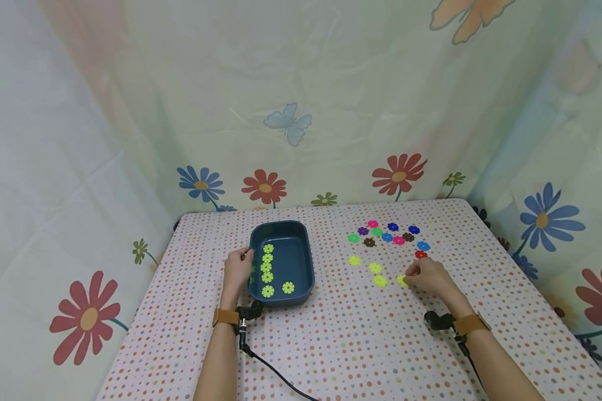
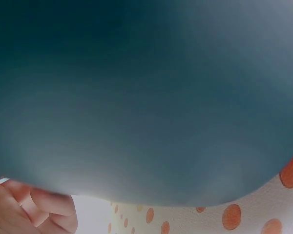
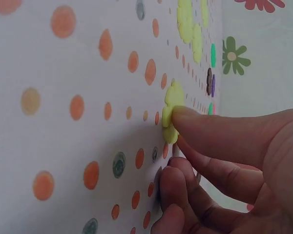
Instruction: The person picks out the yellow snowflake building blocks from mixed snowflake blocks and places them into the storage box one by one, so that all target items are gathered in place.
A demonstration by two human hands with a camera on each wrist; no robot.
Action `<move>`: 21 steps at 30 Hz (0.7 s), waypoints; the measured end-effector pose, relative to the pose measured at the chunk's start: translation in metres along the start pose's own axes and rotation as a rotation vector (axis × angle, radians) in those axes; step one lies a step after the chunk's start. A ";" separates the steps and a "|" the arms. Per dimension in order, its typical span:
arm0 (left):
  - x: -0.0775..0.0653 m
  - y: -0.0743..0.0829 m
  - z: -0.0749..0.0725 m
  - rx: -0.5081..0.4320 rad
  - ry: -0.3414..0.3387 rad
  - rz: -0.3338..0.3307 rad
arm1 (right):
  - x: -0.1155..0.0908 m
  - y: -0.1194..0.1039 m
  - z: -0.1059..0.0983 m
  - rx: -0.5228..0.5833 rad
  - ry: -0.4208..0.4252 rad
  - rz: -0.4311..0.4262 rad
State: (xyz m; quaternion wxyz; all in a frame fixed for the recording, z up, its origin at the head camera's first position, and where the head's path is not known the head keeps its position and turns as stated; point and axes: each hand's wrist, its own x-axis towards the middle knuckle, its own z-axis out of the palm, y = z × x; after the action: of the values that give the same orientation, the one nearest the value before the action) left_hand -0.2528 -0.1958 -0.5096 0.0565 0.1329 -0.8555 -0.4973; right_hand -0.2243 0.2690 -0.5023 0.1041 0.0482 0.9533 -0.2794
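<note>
1. The left hand is at the left side of a dark blue, rounded rectangular tray, its fingers curled and grasping the rim.
2. The right hand pinches a flat, bright yellow, flower-shaped disc with its fingers; the right wrist view shows the thumb against it, just at the dotted surface. This disc is to the right of the tray, well apart from it.
3. Three matching loose yellow discs lie on the surface between the tray and the right hand; two of them are close together, the third a little apart to the left.
4. Six more yellow pieces lie flat inside the tray: five in a column along its left side, one near the front to the right of the column.
5. Beyond the loose yellow discs is a cluster of flower-shaped pieces in other colours: pink, purple, green, dark blue, light blue and brown. A red flower-shaped piece is just beyond the right hand.
6. Each wrist wears a brown strap with a small black camera.
7. A pale fabric backdrop printed with flowers and butterflies stands behind the surface and along its sides.
</note>
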 end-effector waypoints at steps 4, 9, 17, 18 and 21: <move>0.001 -0.001 0.001 -0.001 0.004 0.000 | -0.001 -0.001 0.001 0.001 0.000 -0.004; 0.000 0.000 0.001 -0.014 0.001 -0.015 | -0.003 -0.001 0.002 0.012 -0.007 -0.027; -0.001 0.003 0.001 -0.027 0.009 0.006 | -0.002 0.000 -0.002 0.014 -0.024 -0.056; -0.001 0.003 0.001 -0.026 0.011 0.007 | -0.001 0.000 -0.002 0.012 -0.024 -0.059; 0.000 0.000 0.001 -0.008 0.020 0.003 | 0.000 -0.001 0.000 0.014 -0.032 -0.060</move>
State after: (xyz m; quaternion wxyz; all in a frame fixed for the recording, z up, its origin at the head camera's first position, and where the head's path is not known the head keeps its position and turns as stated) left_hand -0.2536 -0.1948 -0.5098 0.0663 0.1362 -0.8530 -0.4995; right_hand -0.2240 0.2682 -0.5019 0.1105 0.0156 0.9506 -0.2898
